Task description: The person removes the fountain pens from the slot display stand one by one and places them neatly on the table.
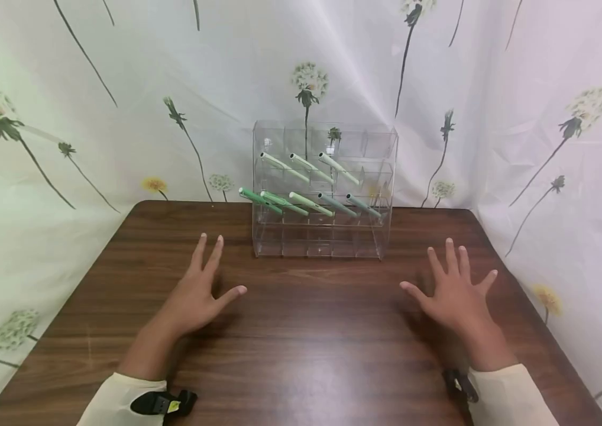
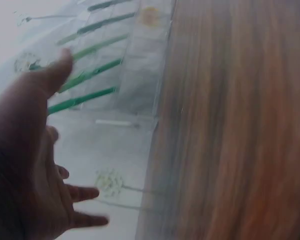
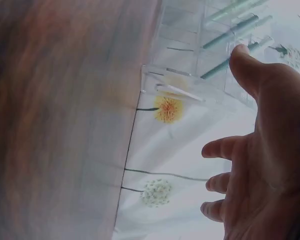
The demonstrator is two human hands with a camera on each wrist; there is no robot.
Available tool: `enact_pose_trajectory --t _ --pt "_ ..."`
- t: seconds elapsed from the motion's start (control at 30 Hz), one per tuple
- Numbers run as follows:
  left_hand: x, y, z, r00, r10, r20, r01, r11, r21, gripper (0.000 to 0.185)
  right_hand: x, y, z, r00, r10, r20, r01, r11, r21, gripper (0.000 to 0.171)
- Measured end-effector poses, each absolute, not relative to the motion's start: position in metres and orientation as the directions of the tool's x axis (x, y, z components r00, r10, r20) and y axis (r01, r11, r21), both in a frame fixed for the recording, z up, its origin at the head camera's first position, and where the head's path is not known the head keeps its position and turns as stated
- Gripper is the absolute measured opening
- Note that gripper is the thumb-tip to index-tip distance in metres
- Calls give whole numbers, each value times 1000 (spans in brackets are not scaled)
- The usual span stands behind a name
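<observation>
A clear acrylic rack (image 1: 324,239) stands at the back middle of the brown wooden table (image 1: 301,349). Several green pens lie slanted in its cells: pale ones (image 1: 308,167) in the upper row, darker ones (image 1: 280,203) in the row below. My left hand (image 1: 200,290) hovers palm down over the table, fingers spread, in front and left of the rack, holding nothing. My right hand (image 1: 452,290) is spread the same way to the rack's front right, empty. In the left wrist view, the left hand (image 2: 35,165) shows open with green pens (image 2: 82,99) beyond it. In the right wrist view, the right hand (image 3: 255,165) is open near the rack (image 3: 190,65).
A white curtain (image 1: 120,106) printed with dandelions hangs behind and on both sides of the table. The rack's bottom cells hold nothing. Bare wood stretches between my hands and to the table's front edge.
</observation>
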State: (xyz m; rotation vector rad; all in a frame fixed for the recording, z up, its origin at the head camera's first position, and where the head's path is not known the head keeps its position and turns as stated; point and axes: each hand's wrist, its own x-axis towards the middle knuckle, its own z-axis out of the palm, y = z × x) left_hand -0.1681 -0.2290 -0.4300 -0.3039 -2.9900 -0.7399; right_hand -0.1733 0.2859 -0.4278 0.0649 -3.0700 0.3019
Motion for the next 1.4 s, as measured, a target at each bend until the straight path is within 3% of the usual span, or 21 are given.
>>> enact_pose_trajectory --t 0.27,0.43,0.63,0.87,1.1,1.4 --pt "-178 -221 -433 -961 242 131 259 636 727 102 -189 272 -412 -993 -60 100 -80 976 -204 112" --pt "-196 -215 -438 -964 231 135 233 481 845 89 -202 255 -399 -971 -58 231 -119 958 -260 99" --pt "-218 -207 -440 -982 170 79 142 405 903 82 -220 235 -394 -903 -62 426 -213 924 -316 76" --pt "-241 -199 -450 -991 133 24 61 280 958 81 -236 222 -394 -828 -46 558 -318 859 -401 62" --pt "-262 -192 -460 -991 114 65 92 256 962 83 -255 215 -391 -819 -43 572 -383 783 -490 58" --pt "-275 -189 -474 -992 72 100 113 209 971 83 -277 201 -386 -898 -106 427 -381 672 -635 62"
